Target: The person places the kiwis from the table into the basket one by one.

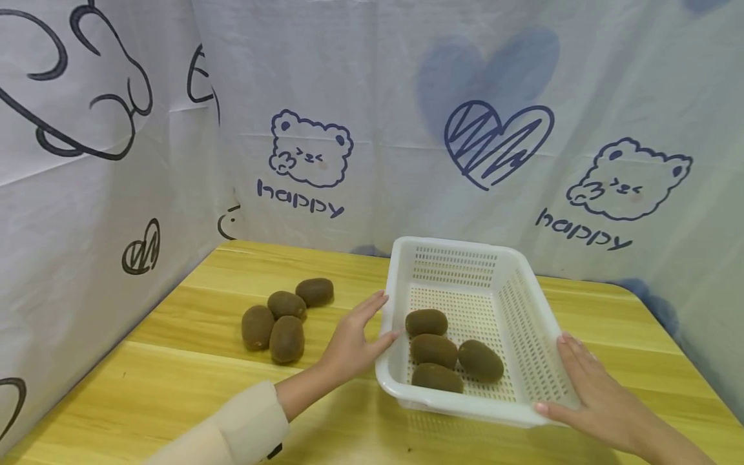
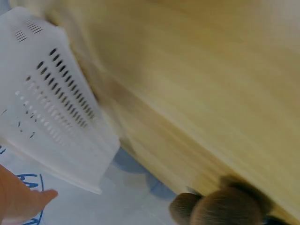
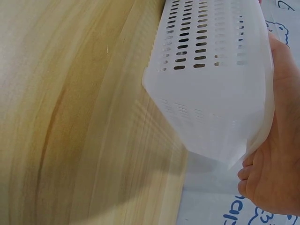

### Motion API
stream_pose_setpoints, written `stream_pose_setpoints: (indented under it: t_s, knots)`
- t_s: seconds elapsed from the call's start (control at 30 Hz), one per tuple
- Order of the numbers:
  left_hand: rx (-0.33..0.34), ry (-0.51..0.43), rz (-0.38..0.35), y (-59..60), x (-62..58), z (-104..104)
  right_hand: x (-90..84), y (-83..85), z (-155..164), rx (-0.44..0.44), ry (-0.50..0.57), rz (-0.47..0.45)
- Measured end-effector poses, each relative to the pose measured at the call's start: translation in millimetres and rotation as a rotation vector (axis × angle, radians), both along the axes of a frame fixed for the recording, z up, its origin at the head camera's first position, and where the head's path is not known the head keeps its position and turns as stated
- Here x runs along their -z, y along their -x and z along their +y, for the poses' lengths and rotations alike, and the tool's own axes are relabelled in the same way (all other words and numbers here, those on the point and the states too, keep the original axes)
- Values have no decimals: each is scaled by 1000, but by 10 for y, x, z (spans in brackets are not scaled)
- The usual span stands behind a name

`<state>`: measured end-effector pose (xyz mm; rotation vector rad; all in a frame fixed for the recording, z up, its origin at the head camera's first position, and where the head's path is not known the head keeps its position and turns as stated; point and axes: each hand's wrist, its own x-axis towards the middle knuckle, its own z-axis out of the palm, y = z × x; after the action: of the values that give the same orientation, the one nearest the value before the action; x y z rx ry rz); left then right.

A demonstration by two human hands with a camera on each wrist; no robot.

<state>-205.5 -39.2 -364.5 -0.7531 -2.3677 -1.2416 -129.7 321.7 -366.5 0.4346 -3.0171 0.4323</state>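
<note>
A white perforated plastic basket (image 1: 465, 403) stands right of centre in the head view, with several brown kiwis (image 1: 434, 351) grouped in its near left part. My left hand (image 1: 356, 339) holds its left rim, thumb over the edge and fingers along the outside. On the opposite side my right hand (image 1: 604, 394) grips the right rim near the front corner, thumb on the front edge. The right wrist view shows the basket's outer wall (image 3: 206, 93) beside that hand (image 3: 276, 154). Whether the basket's base touches the table cannot be told.
Several more kiwis (image 1: 287, 339) lie in a cluster on the wooden table (image 1: 203, 387), left of the basket. A white cloth (image 1: 378, 129) with blue drawings hangs behind the table, and another stretch of it runs along the left side.
</note>
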Motion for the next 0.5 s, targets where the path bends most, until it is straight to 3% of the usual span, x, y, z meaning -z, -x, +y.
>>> stream_pose_setpoints:
  t_s: [0.2, 0.5]
  knots:
    - [-76, 18, -14, -42, 94, -160, 1, 1, 7, -3, 2, 6]
    - [-135, 38, 15, -89, 176, -370, 16, -4, 14, -1, 41, -10]
